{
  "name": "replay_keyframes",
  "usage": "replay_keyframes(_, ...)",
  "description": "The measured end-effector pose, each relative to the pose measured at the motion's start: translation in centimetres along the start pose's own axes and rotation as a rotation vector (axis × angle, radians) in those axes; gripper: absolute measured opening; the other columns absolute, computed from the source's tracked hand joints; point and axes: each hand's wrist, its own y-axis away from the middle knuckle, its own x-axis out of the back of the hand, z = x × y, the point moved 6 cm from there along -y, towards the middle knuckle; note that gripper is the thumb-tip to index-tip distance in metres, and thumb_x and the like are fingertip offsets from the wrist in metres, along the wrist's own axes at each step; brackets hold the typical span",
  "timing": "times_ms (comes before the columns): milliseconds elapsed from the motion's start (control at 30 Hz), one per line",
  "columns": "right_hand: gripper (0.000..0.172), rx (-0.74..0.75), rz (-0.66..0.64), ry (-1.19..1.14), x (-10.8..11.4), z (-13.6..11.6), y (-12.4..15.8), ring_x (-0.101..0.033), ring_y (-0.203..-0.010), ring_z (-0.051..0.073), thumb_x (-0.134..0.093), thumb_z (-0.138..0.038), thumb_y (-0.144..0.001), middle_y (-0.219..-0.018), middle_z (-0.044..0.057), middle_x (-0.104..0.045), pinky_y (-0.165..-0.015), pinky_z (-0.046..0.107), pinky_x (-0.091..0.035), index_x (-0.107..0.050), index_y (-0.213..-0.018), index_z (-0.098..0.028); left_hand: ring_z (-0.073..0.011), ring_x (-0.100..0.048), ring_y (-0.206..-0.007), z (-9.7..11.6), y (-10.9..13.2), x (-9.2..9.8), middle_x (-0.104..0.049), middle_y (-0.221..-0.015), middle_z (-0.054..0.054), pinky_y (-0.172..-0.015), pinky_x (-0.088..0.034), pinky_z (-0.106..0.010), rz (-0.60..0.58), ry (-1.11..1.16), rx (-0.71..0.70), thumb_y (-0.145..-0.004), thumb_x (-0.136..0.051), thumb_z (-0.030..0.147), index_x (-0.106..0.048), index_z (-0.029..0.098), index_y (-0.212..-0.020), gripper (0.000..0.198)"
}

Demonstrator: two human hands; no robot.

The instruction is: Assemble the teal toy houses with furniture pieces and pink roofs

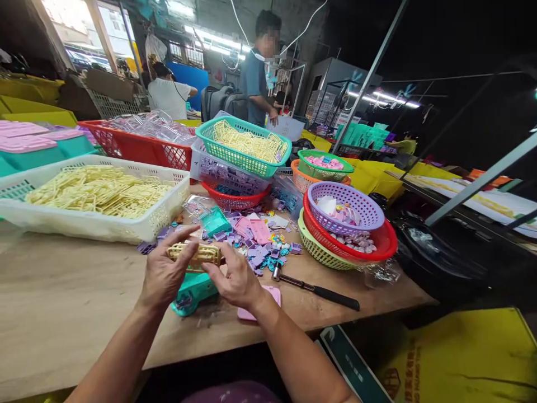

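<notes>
Between my two hands is a cream-yellow plastic frame piece, held up over the table. My left hand pinches its left end between thumb and fingers. At its right end, my right hand grips with thumb and fingertips. Just below the hands sits a teal plastic part, partly hidden by them. A pink flat plastic piece lies under my right wrist. To the right rests a hammer with a black handle. Small purple and blue plastic parts are heaped beyond my right hand.
A white basket of yellow frame pieces stands at left. Behind are a red basket of clear plastic and a teal basket of yellow pieces. Stacked at right are a purple basket and others. A person stands beyond the table.
</notes>
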Motion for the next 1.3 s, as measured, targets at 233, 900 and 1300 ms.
replay_keyframes(233,0.025,-0.052,-0.073,0.033,0.1,2.9,-2.6,-0.062,-0.096,0.015,-0.042,-0.037,-0.099,-0.105,0.004,-0.065,-0.086,0.027,-0.049,-0.055,-0.113,-0.021,-0.0117,-0.056,-0.048,-2.4,-0.1,0.9,-0.061,-0.060,0.004,-0.044,-0.047,-0.019,0.230,0.014,0.193,-0.069,-0.074,0.062,-0.062,0.018,-0.078,0.046)
replay_keyframes(900,0.035,-0.537,-0.469,1.002,14.0,24.3,-9.2,-0.058,-0.114,0.024,-0.062,-0.036,-0.093,-0.128,0.009,-0.058,-0.098,0.048,-0.049,-0.059,-0.122,-0.017,-0.0107,-0.057,-0.052,-5.0,-1.4,2.0,-0.063,-0.063,0.004,-0.047,-0.050,-0.019,0.288,0.066,0.307,-0.068,-0.077,0.060,-0.066,0.017,-0.086,0.048)
replay_keyframes(1300,0.009,-0.440,0.061,0.730,16.4,20.4,-8.8,-0.059,-0.097,0.019,-0.057,-0.019,-0.087,-0.100,0.010,-0.067,-0.088,0.031,-0.044,-0.065,-0.084,-0.017,-0.0124,-0.059,-0.048,-5.3,-1.7,1.8,-0.064,-0.063,0.001,-0.044,-0.050,-0.019,0.325,0.145,0.236,-0.069,-0.077,0.056,-0.069,0.017,-0.088,0.044)
